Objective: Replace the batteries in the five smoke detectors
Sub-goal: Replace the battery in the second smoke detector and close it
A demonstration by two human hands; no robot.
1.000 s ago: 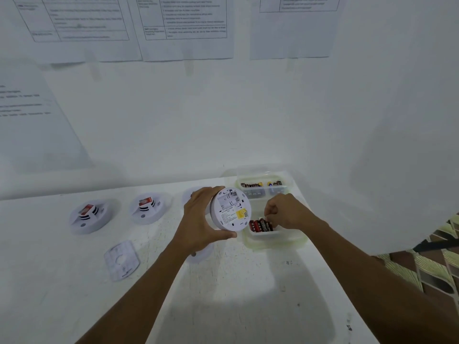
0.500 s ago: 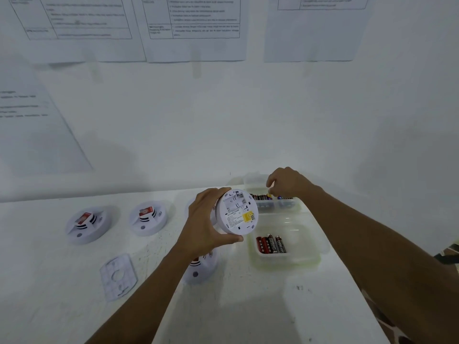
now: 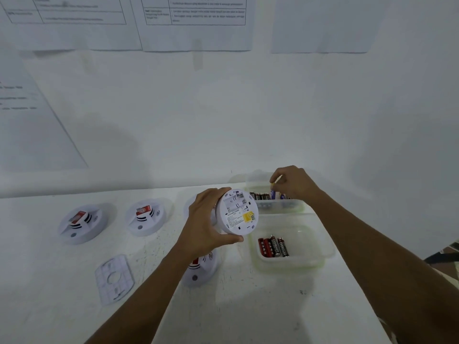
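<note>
- Sitting at about 9 o'clock on the white table (image 3: 37, 281), a smoke detector (image 3: 80, 223) lies face up with a red battery showing in its middle.
- Just to its 3 o'clock a second detector (image 3: 146, 217) lies the same way, also with a red piece on top; the two are near each other but apart.
- At 7 o'clock from that second one a flat white mounting plate (image 3: 114, 279) lies on the table, apart from everything else.
- The left hand (image 3: 203, 224) is closed around the rim of a held detector (image 3: 237, 212), thumb under the lower edge and fingers over the top; it is raised off the table and tilted so its back, with a yellow label and an open battery bay, faces the camera.
- Below that hand, at 6 o'clock, another detector (image 3: 201, 269) rests on the table, partly hidden by the wrist.
- At 3 o'clock from the held detector a near plastic tub (image 3: 320, 252) holds four batteries (image 3: 273, 247) lying side by side at its left end.
- At 12 o'clock from that tub a far plastic tub (image 3: 295, 207) holds a row of dark and blue batteries (image 3: 260, 196).
- The right hand (image 3: 294, 184) hovers over the far tub with fingertips pinched on a blue battery (image 3: 273, 194), which stands nearly upright at the tub's rim level.
</note>
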